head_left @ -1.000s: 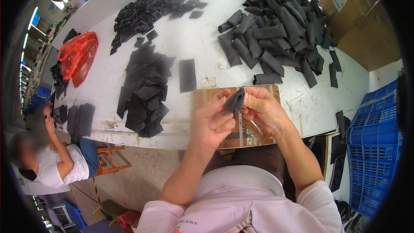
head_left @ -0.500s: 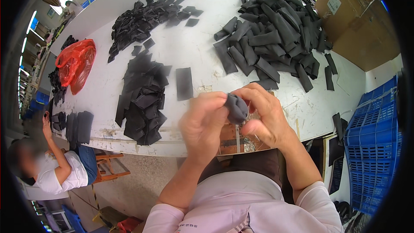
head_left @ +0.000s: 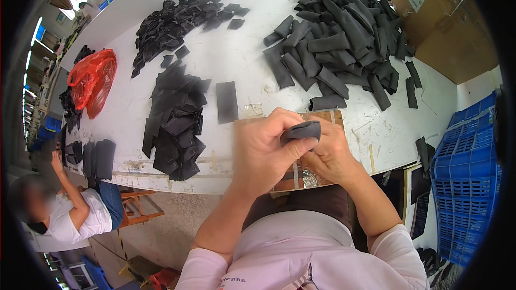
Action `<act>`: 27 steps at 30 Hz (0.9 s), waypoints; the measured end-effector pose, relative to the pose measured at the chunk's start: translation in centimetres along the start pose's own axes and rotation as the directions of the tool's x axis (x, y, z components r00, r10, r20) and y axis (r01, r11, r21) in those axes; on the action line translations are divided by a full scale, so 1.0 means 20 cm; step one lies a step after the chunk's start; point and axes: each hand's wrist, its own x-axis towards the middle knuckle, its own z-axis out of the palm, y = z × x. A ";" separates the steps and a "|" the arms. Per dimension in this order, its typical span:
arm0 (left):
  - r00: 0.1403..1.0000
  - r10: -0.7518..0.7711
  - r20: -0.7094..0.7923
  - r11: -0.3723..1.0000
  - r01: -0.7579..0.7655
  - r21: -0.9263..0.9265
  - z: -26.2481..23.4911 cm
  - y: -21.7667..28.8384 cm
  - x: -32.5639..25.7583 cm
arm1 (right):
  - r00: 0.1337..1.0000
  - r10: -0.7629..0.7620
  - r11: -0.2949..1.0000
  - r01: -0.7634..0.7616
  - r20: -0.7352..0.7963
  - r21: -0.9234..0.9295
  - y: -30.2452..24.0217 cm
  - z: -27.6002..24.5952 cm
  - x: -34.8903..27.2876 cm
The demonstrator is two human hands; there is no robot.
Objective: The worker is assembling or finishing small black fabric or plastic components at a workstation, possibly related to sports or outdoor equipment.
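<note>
Our left hand [head_left: 263,153] and right hand [head_left: 330,153] both pinch a dark rolled strip [head_left: 301,129] above the desk [head_left: 252,59].

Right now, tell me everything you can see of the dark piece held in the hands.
The dark piece is a small dark grey strip, soft-looking like foam or fabric, folded or rolled so a rounded edge faces up. It lies roughly level, pinched between the left hand and the right hand, whose fingers hide its lower part. It is held above the near edge of the white table, over a brown board. It touches only the hands.
</note>
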 end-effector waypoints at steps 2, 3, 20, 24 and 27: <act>0.999 -0.036 -0.027 0.994 0.039 0.101 -0.02 -0.09 0.02 | 1.000 0.005 0.997 -0.003 -0.024 0.077 0.06 0.04 -0.04; 0.999 -0.037 -0.026 0.994 0.039 0.105 -0.02 -0.08 0.02 | 1.000 0.030 0.996 -0.030 -0.005 0.085 0.06 0.06 -0.05; 0.950 0.071 -0.304 0.855 -0.215 -0.471 0.01 0.04 -0.04 | 0.978 0.098 0.994 -0.088 0.183 -0.060 -0.08 -0.13 0.10; 0.950 -0.009 -0.313 0.843 -0.161 -0.513 -0.02 0.00 -0.06 | 0.980 0.075 0.994 -0.058 0.183 -0.097 -0.02 -0.03 0.05; 0.954 0.022 -0.299 0.857 -0.172 -0.485 -0.04 -0.05 -0.08 | 0.982 0.083 0.993 -0.068 0.168 -0.093 -0.03 -0.01 0.04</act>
